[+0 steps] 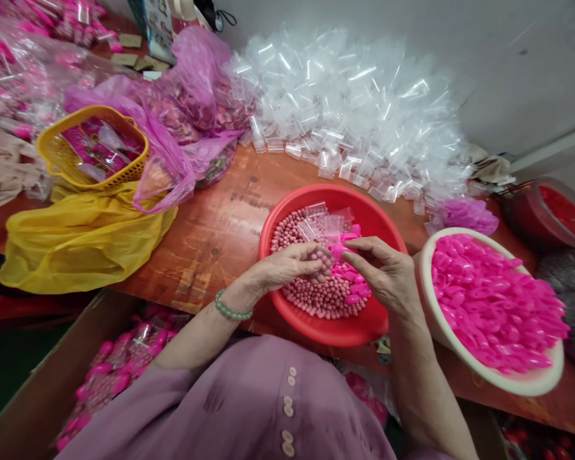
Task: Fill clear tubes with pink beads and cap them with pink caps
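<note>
Over the red basin [273,291] my two hands are close together. My left hand [297,263] is closed round a clear container filled with pink beads [322,263]. The thumb and fingers of my right hand [381,268] pinch a bright pink cap [341,250] at the container's right end; whether the two parts touch is hard to tell. Below the hands, the basin holds many loose pink beads [316,299], several bright pink caps [359,291] and, towards its back, several clear empty containers [323,223].
A white tub [426,275] heaped with pink caps stands at the right. Clear containers [349,108] are piled behind the basin. At the left are a yellow basket [52,147], a yellow bag [86,236] and purple bags [201,70]. An open box [43,383] lies below the table's edge.
</note>
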{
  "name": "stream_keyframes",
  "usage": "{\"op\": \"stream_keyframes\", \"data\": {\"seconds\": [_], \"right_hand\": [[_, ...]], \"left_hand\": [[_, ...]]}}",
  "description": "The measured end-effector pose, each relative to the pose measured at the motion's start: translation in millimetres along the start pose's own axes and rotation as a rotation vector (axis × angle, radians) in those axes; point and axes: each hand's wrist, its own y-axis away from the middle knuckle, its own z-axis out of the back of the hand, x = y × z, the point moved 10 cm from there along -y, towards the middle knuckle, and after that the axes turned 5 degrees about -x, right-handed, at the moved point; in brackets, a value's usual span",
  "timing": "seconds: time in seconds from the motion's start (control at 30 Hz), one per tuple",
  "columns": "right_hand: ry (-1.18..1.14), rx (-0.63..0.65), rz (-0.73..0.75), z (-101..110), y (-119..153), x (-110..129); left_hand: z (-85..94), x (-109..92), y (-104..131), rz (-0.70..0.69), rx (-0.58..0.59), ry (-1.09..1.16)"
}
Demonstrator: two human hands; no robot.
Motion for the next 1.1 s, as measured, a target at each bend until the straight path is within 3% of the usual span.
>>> {"op": "stream_keyframes", "data": {"seconds": [0.27, 0.5, 0.57, 0.7, 0.8, 0.93, 1.1], "right_hand": [[0.151, 0.184, 0.102, -16, -8, 15], [0.371, 0.332, 0.195, -8, -10, 37], [0.351, 0.277, 0.161, -2, -12, 37], [0.071, -0.021, -0.03, 12, -14, 17], [-0.109, -0.181, -0.128, 6, -8, -1], [-0.169, -0.192, -0.16, -12, -2, -9], [-0.168, -0.19, -0.154, -16, -2, -10]], "left_hand": [[-5.5, -1, 4, 0.034, 0.035, -0.054], [-3.0, -7, 3, -0.003, -0.026, -0.104], [-1.8, -6, 2, 0.004, -0.027, -0.044], [-3.7, -2, 1, 0.046, 0.043, 0.122], [-5.3, 0, 1, 0.086, 0.106, 0.219], [1.2, -1, -1, 0.063, 0.08, 0.235], [1.2, 4, -2, 0.069, 0.076, 0.19]]}}
